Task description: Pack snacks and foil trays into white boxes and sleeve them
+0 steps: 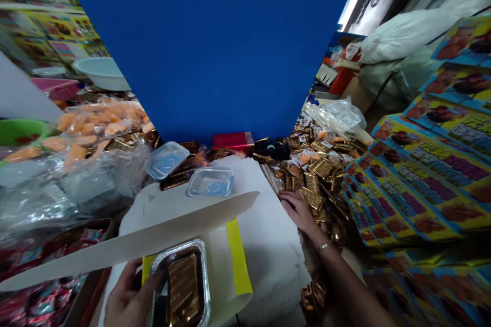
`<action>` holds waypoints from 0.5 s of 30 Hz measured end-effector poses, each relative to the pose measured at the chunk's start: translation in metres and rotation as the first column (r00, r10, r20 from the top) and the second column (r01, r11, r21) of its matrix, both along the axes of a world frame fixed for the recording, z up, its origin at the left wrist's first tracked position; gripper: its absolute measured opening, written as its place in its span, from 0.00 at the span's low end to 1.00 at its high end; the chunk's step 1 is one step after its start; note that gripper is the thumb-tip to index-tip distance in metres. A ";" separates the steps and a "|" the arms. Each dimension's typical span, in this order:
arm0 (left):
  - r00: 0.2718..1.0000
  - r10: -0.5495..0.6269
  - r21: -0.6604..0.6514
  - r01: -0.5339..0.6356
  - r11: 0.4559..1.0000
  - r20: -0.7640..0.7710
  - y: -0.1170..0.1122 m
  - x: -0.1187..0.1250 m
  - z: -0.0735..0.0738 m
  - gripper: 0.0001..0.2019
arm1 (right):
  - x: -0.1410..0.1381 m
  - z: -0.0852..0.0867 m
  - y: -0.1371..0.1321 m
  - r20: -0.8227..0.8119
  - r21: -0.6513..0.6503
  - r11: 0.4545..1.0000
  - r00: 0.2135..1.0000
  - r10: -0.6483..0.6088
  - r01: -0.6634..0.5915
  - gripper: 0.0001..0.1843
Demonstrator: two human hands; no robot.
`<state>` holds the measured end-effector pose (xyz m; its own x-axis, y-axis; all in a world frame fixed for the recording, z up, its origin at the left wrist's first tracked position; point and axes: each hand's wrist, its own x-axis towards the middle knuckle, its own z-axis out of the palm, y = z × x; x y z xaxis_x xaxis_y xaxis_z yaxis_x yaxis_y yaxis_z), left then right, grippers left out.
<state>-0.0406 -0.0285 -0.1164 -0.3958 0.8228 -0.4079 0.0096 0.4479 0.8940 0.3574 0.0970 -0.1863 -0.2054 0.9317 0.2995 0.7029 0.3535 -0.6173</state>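
My left hand (132, 294), at the lower left, is closed on the rim of a foil tray (207, 286), its thumb reaching inside. A gold foil packet (184, 288) lies in that tray. Beneath and around the tray is a partly curled cardboard sleeve (218, 250), white with yellow edge strips; a long white flap of it stretches to the left. At the right edge of the white board (272, 235), my right hand (299, 209) has its fingers bent by some thin flat packets (271, 179); what they grip is hidden. Gold sachets (312, 191) lie heaped beside it.
Two clear plastic trays stand at the back, one (210, 182) on the board, another (166, 160) left of it. A blue panel (230, 51) rises ahead. Printed boxes (414, 179) are stacked right. Bagged orange pieces (103, 117) and a box of red packets (49, 286) lie left.
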 end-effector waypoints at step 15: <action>0.995 -0.070 0.090 0.075 0.993 -0.066 0.002 0.013 0.007 0.21 | 0.017 -0.042 -0.188 0.160 0.051 0.921 0.907 -0.389 0.386 0.19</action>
